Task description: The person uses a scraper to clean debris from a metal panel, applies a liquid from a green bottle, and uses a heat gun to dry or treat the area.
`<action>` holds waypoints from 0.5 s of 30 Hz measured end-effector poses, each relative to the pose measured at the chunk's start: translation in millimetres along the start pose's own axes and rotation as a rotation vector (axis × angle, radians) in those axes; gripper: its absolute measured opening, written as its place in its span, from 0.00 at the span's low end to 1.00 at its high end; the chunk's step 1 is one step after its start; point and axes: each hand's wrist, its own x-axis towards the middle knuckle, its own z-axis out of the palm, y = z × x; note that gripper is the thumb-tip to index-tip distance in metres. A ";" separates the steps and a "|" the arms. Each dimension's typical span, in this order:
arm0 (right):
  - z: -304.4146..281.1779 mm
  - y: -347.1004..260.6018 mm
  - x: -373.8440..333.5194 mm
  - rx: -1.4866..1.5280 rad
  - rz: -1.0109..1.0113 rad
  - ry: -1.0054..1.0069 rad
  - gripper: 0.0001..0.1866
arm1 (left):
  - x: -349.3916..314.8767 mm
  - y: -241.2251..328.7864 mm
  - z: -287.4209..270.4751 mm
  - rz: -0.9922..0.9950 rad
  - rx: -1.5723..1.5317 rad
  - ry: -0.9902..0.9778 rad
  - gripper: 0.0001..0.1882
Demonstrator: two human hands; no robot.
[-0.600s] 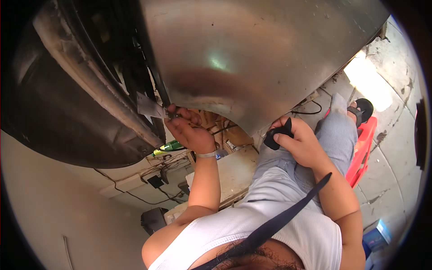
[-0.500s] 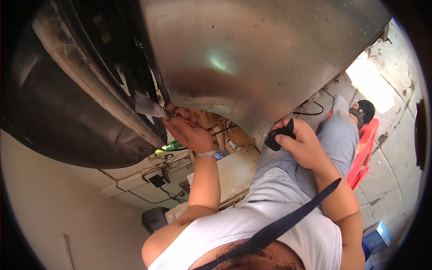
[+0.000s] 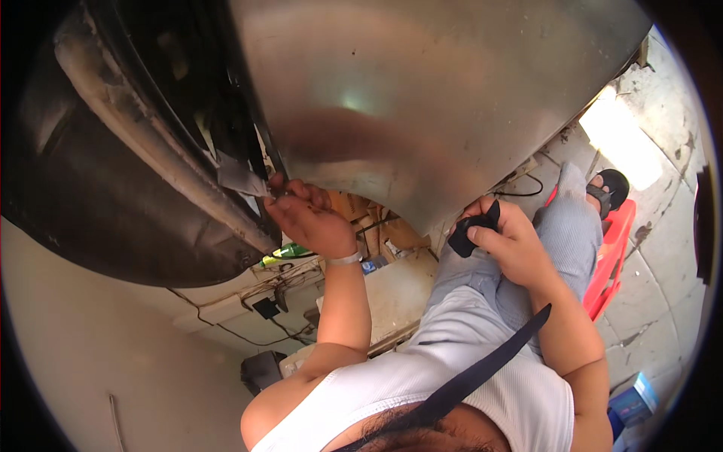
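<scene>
My left hand (image 3: 312, 224) reaches up to the dark gap between a large brushed-metal panel (image 3: 422, 98) and a black curved panel (image 3: 98, 196). Its fingers are pinched together at the end of a thin, flat grey strip (image 3: 242, 179), which sticks out toward the gap. The fingertips are partly in shadow. In front of my lap, my right hand (image 3: 512, 245) is closed round a small black piece (image 3: 473, 235) with a pointed corner. Whether that piece is cloth or rubber I cannot make out. It stays just below the metal panel's lower edge.
A pale, worn edge strip (image 3: 147, 124) runs along the black panel. Below lie a green bottle (image 3: 290, 251), tangled cables (image 3: 263, 290) and a pale low surface (image 3: 395, 297). A red plastic stool (image 3: 610, 264) stands beside my leg on the tiled floor (image 3: 655, 301).
My left hand has shifted slightly left with the grey strip. My right hand has moved slightly right, its hold on the black piece unchanged.
</scene>
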 end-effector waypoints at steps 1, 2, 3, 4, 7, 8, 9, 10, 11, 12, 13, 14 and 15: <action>-0.3 0.1 -0.1 0.013 -0.004 0.000 0.11 | -0.6 1.2 -0.9 0.007 0.008 -0.011 0.21; -0.8 -0.2 0.6 0.027 -0.008 -0.001 0.11 | -0.6 1.0 -0.6 0.013 0.017 -0.021 0.21; 1.0 -1.1 1.2 0.052 -0.007 0.007 0.12 | -0.8 0.2 -0.7 0.016 0.022 -0.016 0.21; 3.4 -3.1 2.0 0.077 -0.006 0.014 0.12 | -0.9 0.0 -0.1 0.018 0.027 -0.012 0.21; 3.2 -1.8 4.1 0.071 -0.011 -0.007 0.13 | 2.3 0.9 3.9 0.022 0.055 0.017 0.21; 2.6 -0.8 4.7 0.055 -0.015 -0.021 0.13 | 3.5 1.3 4.9 0.022 0.067 0.029 0.21; 2.3 -0.4 5.7 0.065 -0.004 -0.014 0.13 | 4.0 0.6 4.9 0.022 0.062 0.026 0.21; 2.2 -0.7 5.8 0.074 0.006 -0.006 0.13 | 4.0 -0.1 4.6 0.021 0.057 0.022 0.21; 2.3 -1.0 6.2 0.083 0.015 0.002 0.13 | 3.9 -0.6 4.4 0.021 0.052 0.018 0.21; 2.3 -1.5 6.1 0.092 0.026 0.011 0.13 | 2.8 -0.1 5.4 0.010 0.039 0.013 0.21; 2.8 -2.1 6.3 0.101 0.036 0.020 0.13 | 1.7 1.0 6.7 0.000 0.026 0.007 0.21; 2.6 -2.4 6.7 0.109 0.045 0.030 0.13 | 0.8 1.7 8.4 -0.011 0.012 0.000 0.21; 1.9 -2.2 7.0 0.095 0.060 0.021 0.14 | 0.2 2.5 9.4 -0.019 0.003 -0.002 0.21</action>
